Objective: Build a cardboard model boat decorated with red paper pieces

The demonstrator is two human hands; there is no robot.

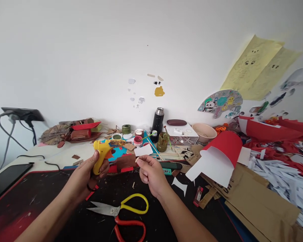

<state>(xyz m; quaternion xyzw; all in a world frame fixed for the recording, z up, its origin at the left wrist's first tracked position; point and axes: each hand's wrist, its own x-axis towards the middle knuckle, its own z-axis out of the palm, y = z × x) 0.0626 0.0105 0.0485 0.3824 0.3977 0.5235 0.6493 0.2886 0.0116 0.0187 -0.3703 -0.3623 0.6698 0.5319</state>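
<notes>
My left hand (87, 169) is wrapped round the handle of a yellow hot glue gun (100, 155), its stained nozzle pointing right. Between thumb and forefinger, my right hand (151, 175) pinches a short pale wooden stick (137, 159), a little to the right of the nozzle and apart from it. Scissors (114, 211) with one yellow and one red handle lie spread below my hands on the dark mat (65, 215). Another small stick piece (133, 185) rests on the mat. Behind my hands is a brown piece of card (126, 162), partly covered.
Paint jars (138, 141), a black flask (158, 121) and loose sticks (178, 154) stand or lie at the back. Curled red paper (224, 149), cardboard (262, 198) and white paper strips (280, 185) crowd the right. A dark tablet (10, 179) lies left.
</notes>
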